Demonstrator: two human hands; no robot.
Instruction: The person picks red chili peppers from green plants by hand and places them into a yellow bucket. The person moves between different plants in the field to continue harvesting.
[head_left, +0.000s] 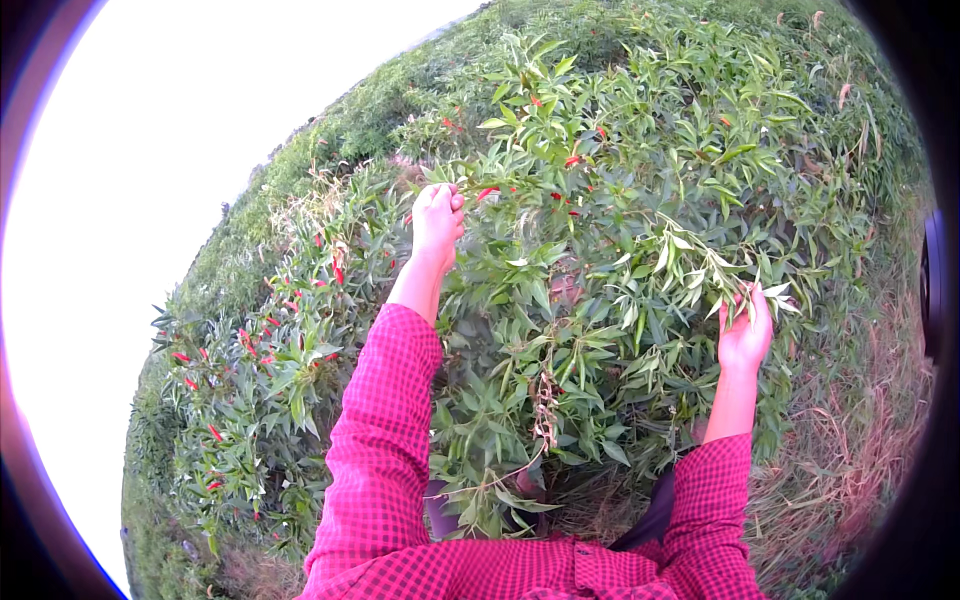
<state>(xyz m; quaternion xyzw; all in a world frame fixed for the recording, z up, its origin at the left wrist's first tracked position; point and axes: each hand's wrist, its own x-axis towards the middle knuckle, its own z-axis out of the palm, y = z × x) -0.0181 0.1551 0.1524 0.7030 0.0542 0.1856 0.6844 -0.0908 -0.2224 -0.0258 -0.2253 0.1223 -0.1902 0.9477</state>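
Chili pepper plants (555, 300) with green leaves fill the space before me. My left hand (439, 221) is raised at the upper middle, its fingers closed at a leafy chili stem that reaches off to the right; a red chili (487, 193) hangs just beside the fingers. What lies inside the fist is hidden. At the right, my right hand (745, 326) is turned palm up with its fingers around a leafy branch (701, 262), whose pale leaf undersides show. Green chilies (640, 330) hang among the leaves between both hands.
More plants with red chilies (246, 341) stand at the left. A withered sprig (545, 409) hangs in the middle, near a bare thin stem. Dry grass (832, 465) covers the ground at the lower right. Dense foliage continues toward the top.
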